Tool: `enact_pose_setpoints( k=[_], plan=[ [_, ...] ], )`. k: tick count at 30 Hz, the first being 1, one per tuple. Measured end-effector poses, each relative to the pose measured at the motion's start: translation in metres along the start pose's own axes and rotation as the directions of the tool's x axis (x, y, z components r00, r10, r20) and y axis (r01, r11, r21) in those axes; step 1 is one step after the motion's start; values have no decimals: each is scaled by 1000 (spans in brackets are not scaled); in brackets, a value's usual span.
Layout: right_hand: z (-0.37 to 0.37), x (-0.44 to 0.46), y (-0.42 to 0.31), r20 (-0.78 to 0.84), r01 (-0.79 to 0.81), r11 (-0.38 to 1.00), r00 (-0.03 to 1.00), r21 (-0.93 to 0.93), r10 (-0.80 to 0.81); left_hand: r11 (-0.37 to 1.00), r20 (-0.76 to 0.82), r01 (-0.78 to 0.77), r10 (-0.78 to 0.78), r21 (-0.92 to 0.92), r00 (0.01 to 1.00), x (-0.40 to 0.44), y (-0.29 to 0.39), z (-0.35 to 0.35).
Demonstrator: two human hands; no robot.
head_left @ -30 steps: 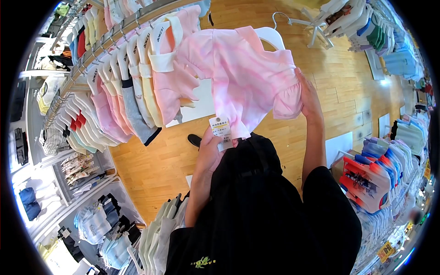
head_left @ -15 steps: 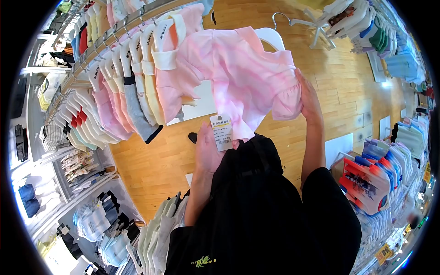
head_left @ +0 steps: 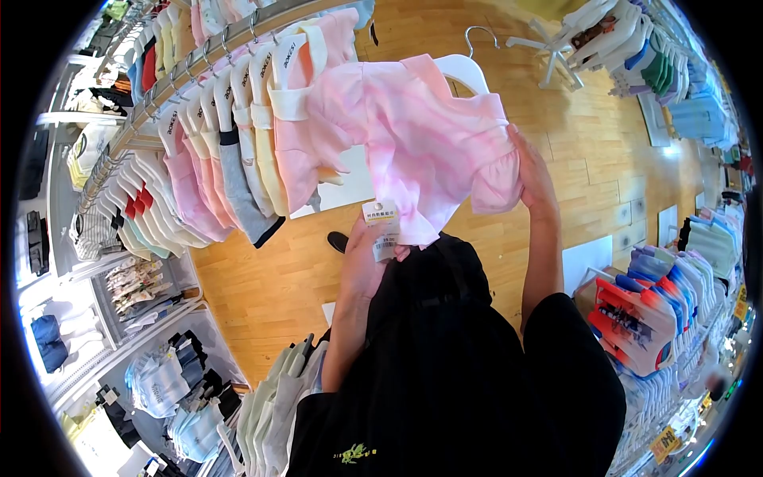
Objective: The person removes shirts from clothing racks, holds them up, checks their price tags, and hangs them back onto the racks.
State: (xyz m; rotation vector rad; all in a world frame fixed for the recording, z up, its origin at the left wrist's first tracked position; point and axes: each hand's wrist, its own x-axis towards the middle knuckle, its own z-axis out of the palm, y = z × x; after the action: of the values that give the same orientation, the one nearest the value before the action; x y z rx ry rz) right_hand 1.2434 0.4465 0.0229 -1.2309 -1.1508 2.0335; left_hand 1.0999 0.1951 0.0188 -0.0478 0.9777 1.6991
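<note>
A pink tie-dye children's top (head_left: 429, 127) with puffed sleeves hangs on a white hanger (head_left: 463, 73) in front of me. My right hand (head_left: 534, 173) grips the edge of its right-hand sleeve, with the fingers partly hidden behind the cloth. At the lower hem, my left hand (head_left: 364, 258) holds a white printed price tag (head_left: 380, 219), its thumb lying across the tag's face. The hanger's metal hook stands free of any rail. The top's other sleeve lies against the clothes on the rack.
A rack rail (head_left: 207, 63) with several children's clothes (head_left: 230, 171) on hangers runs along the left. Shelves of folded garments (head_left: 159, 385) stand at lower left. More clothing racks (head_left: 652, 318) line the right side. Below is wooden flooring (head_left: 262, 294).
My left thumb has moved over the face of the price tag, covering part of its print. The top and hanger have shifted slightly left and down.
</note>
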Motion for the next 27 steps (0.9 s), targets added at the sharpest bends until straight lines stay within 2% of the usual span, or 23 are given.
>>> enact_pose_setpoints(
  k=[3,9,19,25,27],
  plan=[
    [-4,2,4,50,-1,1000,999,-5,2,995,23,-39,37,92,999,-2,-3,0],
    [-8,4,8,112,-45,999,993,14,43,997,37,-12,10,74,999,-3,-4,-2],
    [-18,12,11,145,0,999,989,40,-6,997,44,-36,33,71,998,-4,-3,-3],
    [-16,11,6,76,-1,999,997,36,-2,996,48,-29,25,82,999,-2,0,-13],
    [-11,9,5,-6,39,997,999,63,-39,987,90,-79,67,140,994,-1,1,-16]
  ],
)
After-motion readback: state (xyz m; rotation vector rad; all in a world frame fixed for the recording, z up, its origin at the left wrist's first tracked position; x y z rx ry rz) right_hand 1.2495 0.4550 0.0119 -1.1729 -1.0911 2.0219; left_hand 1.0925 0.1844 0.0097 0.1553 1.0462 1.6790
